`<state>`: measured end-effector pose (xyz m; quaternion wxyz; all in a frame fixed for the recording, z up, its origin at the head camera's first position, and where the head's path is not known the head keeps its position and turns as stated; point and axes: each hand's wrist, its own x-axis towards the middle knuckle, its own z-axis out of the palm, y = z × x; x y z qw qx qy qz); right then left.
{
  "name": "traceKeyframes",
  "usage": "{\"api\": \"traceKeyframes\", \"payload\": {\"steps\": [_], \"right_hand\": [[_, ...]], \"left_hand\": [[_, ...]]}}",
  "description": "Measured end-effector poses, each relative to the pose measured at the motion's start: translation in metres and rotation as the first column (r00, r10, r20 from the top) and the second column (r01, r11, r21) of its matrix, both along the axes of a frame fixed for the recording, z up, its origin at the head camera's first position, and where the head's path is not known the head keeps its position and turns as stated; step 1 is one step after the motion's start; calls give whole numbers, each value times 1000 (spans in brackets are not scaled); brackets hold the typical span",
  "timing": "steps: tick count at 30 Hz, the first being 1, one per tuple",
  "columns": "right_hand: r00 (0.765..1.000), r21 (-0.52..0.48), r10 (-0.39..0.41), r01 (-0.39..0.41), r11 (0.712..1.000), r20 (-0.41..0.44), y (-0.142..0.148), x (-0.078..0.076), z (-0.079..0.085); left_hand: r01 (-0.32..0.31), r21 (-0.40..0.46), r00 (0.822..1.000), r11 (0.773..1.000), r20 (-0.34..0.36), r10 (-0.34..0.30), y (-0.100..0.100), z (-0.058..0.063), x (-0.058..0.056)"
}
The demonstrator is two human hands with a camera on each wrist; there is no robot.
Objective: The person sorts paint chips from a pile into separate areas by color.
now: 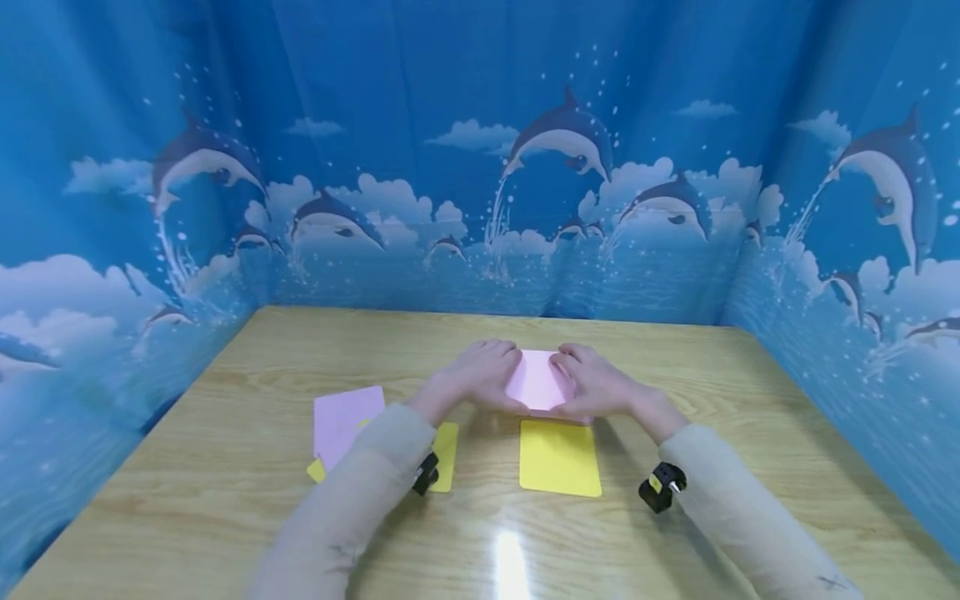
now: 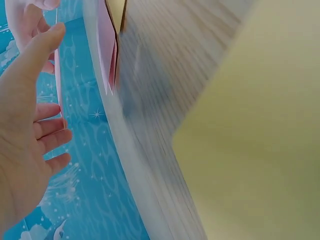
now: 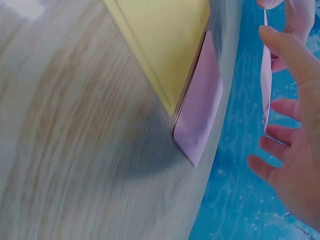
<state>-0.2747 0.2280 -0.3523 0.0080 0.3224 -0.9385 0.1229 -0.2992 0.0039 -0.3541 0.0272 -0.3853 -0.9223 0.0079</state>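
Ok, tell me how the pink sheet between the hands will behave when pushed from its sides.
The pink sheet is probably light, since it looks thin edge-on. It seems fairly stiff, spanning the left hand and right hand without obvious sagging. Squeezing might still bow it, given that thinness.

Bright light leaves a white glare on the bench (image 1: pixel 187 500) and soft shadows beneath the sleeves (image 1: pixel 742 508); the left wrist view blurs a yellow card (image 2: pixel 265 140).
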Motion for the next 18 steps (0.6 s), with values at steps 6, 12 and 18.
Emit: {"api": "traceKeyframes", "payload": {"steps": [6,12,18], "right_hand": [[1000,14,-23,23,1000,20,9,-6,-4],[998,13,-46,45,999,52,17,-11,-12],[993,-3,-77,77,997,94,23,-15,-20]], "left_hand": [[19,-37,1000,999,5,-19,14,0,-5],[4,-75,999,997,32,-2,29,-6,-9],[-34,-100,993,994,105,45,41,-14,-11]]}}
